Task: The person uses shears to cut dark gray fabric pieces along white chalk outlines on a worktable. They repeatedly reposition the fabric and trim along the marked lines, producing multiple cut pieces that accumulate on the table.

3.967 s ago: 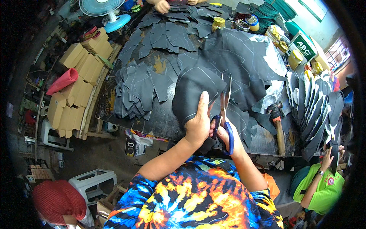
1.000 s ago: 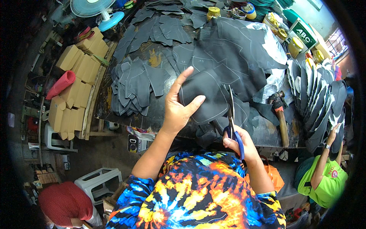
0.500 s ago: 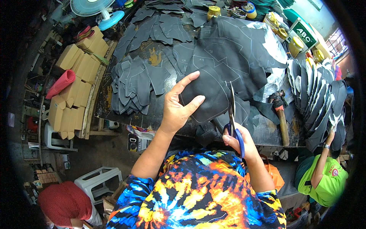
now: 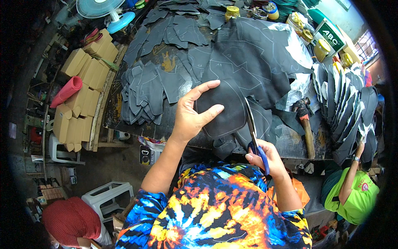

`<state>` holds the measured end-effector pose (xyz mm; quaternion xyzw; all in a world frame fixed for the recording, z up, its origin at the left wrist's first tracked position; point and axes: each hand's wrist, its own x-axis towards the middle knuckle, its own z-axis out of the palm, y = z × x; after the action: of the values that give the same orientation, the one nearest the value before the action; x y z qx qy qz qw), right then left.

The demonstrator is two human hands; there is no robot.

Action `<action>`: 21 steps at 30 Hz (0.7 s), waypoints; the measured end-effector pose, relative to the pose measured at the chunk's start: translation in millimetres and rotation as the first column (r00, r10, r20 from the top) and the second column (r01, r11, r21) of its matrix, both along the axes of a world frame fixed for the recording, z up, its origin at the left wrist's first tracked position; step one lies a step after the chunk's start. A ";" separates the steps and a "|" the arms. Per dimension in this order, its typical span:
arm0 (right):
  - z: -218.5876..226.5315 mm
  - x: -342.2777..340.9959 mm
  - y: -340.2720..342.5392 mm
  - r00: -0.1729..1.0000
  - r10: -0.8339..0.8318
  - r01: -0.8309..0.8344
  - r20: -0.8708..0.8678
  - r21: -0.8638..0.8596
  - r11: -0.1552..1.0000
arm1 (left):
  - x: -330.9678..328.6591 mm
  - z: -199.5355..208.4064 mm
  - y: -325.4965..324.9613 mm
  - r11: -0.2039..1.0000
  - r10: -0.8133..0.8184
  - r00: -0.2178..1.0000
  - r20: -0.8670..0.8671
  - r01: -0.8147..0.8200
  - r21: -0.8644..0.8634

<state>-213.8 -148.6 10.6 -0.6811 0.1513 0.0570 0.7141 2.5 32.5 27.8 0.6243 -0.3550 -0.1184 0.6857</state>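
A rounded piece of black leather-like material (image 4: 228,118), with a pale line drawn along its border, hangs over the near side of the work table. My left hand (image 4: 187,118) holds it at its left side, thumb and forefinger spread on top, the other fingers hidden beneath. Blue-handled scissors (image 4: 251,122) are in my right hand (image 4: 271,159), with fingers through the loops. Their blades run along the piece's right edge, points facing away from me. Beyond lies a large black sheet (image 4: 257,54) covered in pale outlines.
Cut black pieces (image 4: 143,91) are heaped on the left. A wooden-handled hammer (image 4: 306,128) lies right of the scissors. Folded tan cartons (image 4: 83,83) stand at far left. On the right, a person in a green shirt (image 4: 352,195) touches a row of stacked pieces (image 4: 344,103).
My right hand and the scissors have come slightly toward me, and the blade points have tilted left. The rounded piece has turned and shifted a little; my left hand keeps its hold.
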 end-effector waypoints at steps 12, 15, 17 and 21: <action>2.6 -1.0 -2.9 1.000 -0.001 0.000 -0.021 -0.016 1.000 | -5.1 13.5 4.6 0.994 -0.064 0.997 0.042 0.060 0.093; 4.9 -2.3 -4.6 0.999 0.025 -0.026 -0.034 -0.013 1.000 | -5.3 14.3 4.7 0.990 -0.112 0.993 0.029 0.109 0.086; 5.1 0.4 -4.2 0.999 0.040 -0.041 -0.002 -0.025 0.999 | -7.7 13.9 3.2 0.984 -0.159 0.987 -0.033 0.161 0.074; 1.5 8.8 -0.5 0.997 -0.021 0.019 0.074 0.029 0.999 | -14.8 11.3 1.0 0.978 -0.195 0.978 0.070 0.189 0.092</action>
<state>-205.0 -149.1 12.1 -0.6710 0.1307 0.0267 0.7294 -12.3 33.4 39.2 0.6198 -0.4352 -0.1742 0.6294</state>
